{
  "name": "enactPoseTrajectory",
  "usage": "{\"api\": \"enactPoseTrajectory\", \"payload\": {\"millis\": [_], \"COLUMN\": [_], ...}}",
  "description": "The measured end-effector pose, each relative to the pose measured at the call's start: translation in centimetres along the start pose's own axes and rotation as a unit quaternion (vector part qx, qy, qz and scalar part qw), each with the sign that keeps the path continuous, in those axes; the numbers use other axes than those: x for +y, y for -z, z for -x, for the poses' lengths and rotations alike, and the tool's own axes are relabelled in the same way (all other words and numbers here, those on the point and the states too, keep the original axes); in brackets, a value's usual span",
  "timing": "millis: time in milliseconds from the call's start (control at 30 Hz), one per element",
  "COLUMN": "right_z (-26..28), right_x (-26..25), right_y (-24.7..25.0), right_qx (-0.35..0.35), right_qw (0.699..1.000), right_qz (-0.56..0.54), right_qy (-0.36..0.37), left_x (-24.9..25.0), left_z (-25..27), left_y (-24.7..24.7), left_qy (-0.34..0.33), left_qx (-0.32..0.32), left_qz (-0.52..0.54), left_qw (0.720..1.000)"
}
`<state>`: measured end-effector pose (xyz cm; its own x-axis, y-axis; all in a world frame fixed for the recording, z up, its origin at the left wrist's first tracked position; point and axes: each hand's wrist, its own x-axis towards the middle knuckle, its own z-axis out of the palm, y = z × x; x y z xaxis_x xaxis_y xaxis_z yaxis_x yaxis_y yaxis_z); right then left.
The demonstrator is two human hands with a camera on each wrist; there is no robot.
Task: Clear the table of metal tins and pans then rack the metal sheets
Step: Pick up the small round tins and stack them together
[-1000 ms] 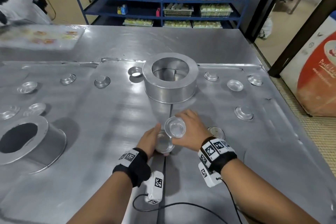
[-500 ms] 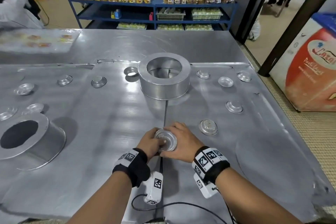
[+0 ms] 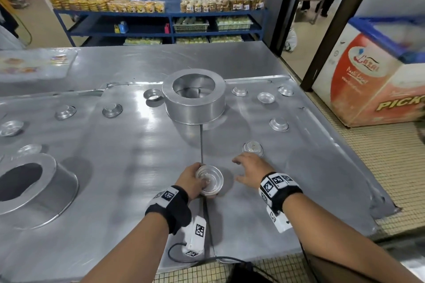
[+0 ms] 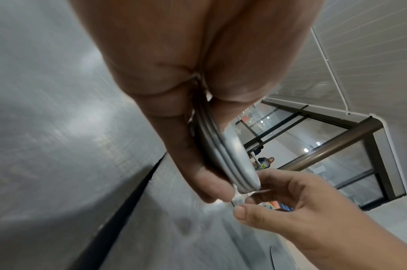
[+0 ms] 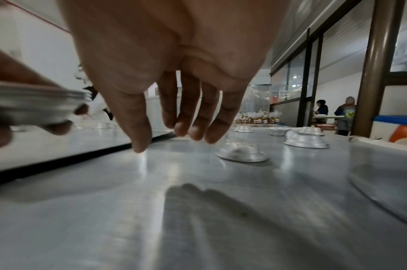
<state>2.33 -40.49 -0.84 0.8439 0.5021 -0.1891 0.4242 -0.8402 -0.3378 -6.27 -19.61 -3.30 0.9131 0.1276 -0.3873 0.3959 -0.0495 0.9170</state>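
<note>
Head view: risk of nested tin stack [image 3: 209, 180] slipping from curled left hand [image 3: 189, 181] grip while empty, spread right hand [image 3: 249, 171] nears upturned tin [image 3: 253, 147]

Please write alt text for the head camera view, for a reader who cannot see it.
The left hand grips a stack of small metal tins while the open right hand reaches toward an upturned tin on the metal table. More small tins and two large ring pans lie scattered across it.

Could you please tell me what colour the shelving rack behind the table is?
The shelving rack is blue, clearest in the head view.
</note>
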Motion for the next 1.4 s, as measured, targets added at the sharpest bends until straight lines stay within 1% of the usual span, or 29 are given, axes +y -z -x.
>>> {"api": "enactPoseTrajectory", "payload": {"millis": [33, 167, 233, 467, 567, 667, 833, 900, 933, 1000, 1133, 1300, 1400], "right_z": [-0.4, -2.1, -3.0, -5.5, -5.8, -6.1, -6.3, -5.9, -5.7, -5.1, -3.7, -1.6, -0.6], "right_x": [0.6, 2.9, 3.8, 6.2, 7.2, 8.1, 8.8, 9.0, 9.1, 9.3, 9.3, 8.9, 8.9], "right_y": [0.1, 0.8, 1.0, 1.2, 1.1, 1.3, 2.0, 2.2, 2.3, 2.6, 3.3, 4.0, 3.8], "right_qx": [0.012, 0.066, 0.077, 0.04, 0.028, 0.033, 0.047, 0.05, 0.054, 0.073, 0.123, 0.202, 0.215], "right_qw": [1.0, 0.991, 0.988, 0.989, 0.992, 0.996, 0.998, 0.998, 0.998, 0.996, 0.98, 0.947, 0.931], "right_qz": [0.016, 0.079, 0.084, 0.067, 0.058, 0.037, 0.007, -0.006, -0.016, -0.053, -0.153, -0.235, -0.27], "right_qy": [-0.019, -0.082, -0.107, -0.127, -0.11, -0.081, -0.035, -0.024, -0.019, -0.003, 0.036, 0.08, 0.119], "left_x": [1.1, 2.1, 2.4, 3.4, 3.4, 3.7, 3.6, 2.8, 2.0, 2.1, 3.4, 4.8, 5.1], "left_z": [0.9, 1.1, 0.9, -0.5, -1.3, -1.9, -3.0, -4.1, -5.0, -5.3, -4.9, -4.7, -4.9], "left_y": [-0.2, -1.0, -1.5, -4.1, -5.5, -6.9, -9.2, -9.8, -10.0, -10.7, -12.0, -13.7, -14.2], "left_qy": [-0.001, 0.009, 0.012, 0.02, 0.022, 0.03, 0.047, 0.053, 0.054, 0.061, 0.076, 0.1, 0.098], "left_qx": [-0.003, -0.005, 0.001, 0.028, 0.048, 0.054, 0.072, 0.08, 0.085, 0.086, 0.091, 0.099, 0.088], "left_qz": [-0.006, -0.018, -0.017, 0.006, 0.01, 0.023, 0.018, 0.018, 0.025, 0.015, 0.048, 0.158, 0.202], "left_qw": [1.0, 1.0, 1.0, 0.999, 0.999, 0.998, 0.996, 0.995, 0.995, 0.994, 0.992, 0.977, 0.97]}}
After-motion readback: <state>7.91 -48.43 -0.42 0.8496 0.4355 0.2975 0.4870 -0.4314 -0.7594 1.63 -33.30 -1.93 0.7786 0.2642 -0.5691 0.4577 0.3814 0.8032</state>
